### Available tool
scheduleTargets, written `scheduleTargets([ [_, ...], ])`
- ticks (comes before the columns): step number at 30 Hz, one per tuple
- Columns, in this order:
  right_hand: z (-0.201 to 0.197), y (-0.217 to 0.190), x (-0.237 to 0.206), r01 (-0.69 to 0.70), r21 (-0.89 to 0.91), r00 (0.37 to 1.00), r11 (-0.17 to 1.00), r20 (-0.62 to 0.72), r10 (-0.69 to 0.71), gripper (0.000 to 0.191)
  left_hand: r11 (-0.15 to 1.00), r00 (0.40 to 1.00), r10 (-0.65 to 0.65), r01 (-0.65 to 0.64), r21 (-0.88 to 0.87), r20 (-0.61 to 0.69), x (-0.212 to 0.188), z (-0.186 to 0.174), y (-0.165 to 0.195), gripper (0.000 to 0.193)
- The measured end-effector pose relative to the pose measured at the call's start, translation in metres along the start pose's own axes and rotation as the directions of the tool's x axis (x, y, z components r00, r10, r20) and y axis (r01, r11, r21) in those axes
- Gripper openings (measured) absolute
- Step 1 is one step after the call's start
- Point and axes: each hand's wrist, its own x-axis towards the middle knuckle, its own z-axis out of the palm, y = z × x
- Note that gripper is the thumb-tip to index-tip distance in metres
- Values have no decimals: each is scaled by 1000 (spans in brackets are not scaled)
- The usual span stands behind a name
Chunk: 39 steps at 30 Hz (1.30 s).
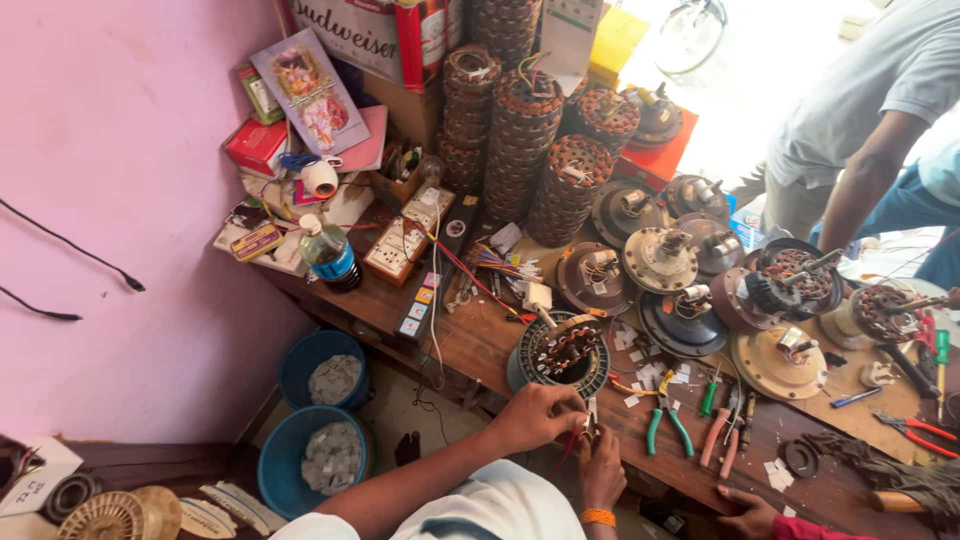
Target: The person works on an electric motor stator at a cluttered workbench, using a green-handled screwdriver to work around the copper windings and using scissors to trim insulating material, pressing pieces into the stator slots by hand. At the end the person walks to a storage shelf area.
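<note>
**Fine work at the bench edge**

My left hand [540, 413] pinches thin wires [572, 447] beside the wound motor ring [565, 352]; my right hand [601, 470] grips a small tool [591, 425]. Steady, short movements suit this best.

Your two bare forearms, your left hand [535, 415] without rings, your right hand [601, 472] above an orange thread band [598, 517] at the wrist, pale white cloth [480, 510] over your lap
</note>
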Motion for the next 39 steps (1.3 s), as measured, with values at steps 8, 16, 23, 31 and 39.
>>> scheduleTargets([
  [8, 2, 9, 13, -234, -134, 939, 963, 224, 259, 90, 954, 993, -88, 63, -292, -72, 6, -8, -17, 19],
  [16, -10, 102, -11, -568, 799, 819, 195, 573, 37, 52, 831, 956, -246, 124, -542, -158, 11, -3, -28, 15],
  [23, -131, 56, -30, -483, 722, 793, 495, 601, -102, 55, 796, 967, -252, 187, -576, -34, 25, 1, -8, 21],
  [31, -156, -18, -22, -494, 693, 589, 525, 711, -383, 69, 859, 960, -277, 264, -438, 36, 20, 20, 4, 13],
  [39, -139, -15, -29, -508, 714, 556, 482, 699, -449, 78, 926, 961, -276, 257, -275, -32, 19, 14, 11, 12],
])
